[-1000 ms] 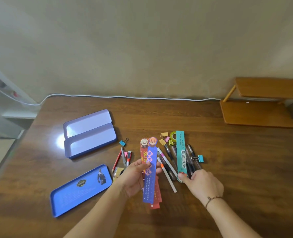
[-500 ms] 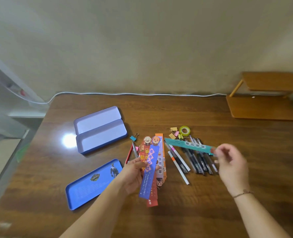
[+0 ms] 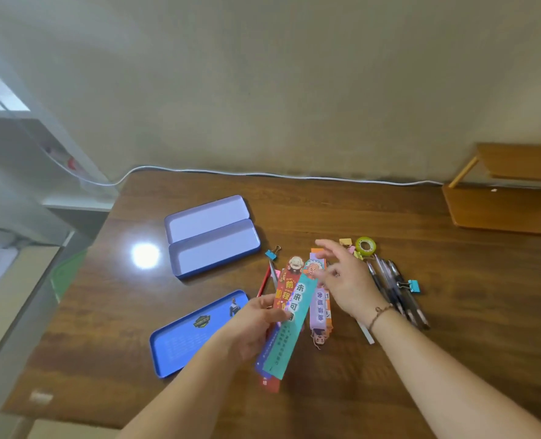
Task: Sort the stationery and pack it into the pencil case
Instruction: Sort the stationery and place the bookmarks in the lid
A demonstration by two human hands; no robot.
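Left hand [image 3: 253, 324] gripping a fan of bookmarks [image 3: 283, 315] near the middle of the surface [image 3: 452, 312], thumb lying across the front, fingers curled behind. Teal bookmark [image 3: 289, 324] now sitting on top of that fan, overlapping the red and blue ones, lower end pointing toward the near edge. Half a second ago hanging from the right hand out over the pens; now transferred to the left.

Right hand [image 3: 348, 280] hovering just beyond the fan, fingers [image 3: 326, 248] spread wide and loose, holding nothing, blurred with motion. Under it, purple and orange bookmarks [image 3: 319, 312] lying flat on the surface.

Pens [image 3: 395, 286] lying in a cluster right of the right hand, a blue binder clip [image 3: 413, 285] beside them. Green tape roll [image 3: 366, 246] and small clips sitting toward the far edge from the pens.

Pencil case [image 3: 212, 236] lying open left of centre, both trays showing. Blue lid [image 3: 196, 332] lying separately nearer the near-left corner.
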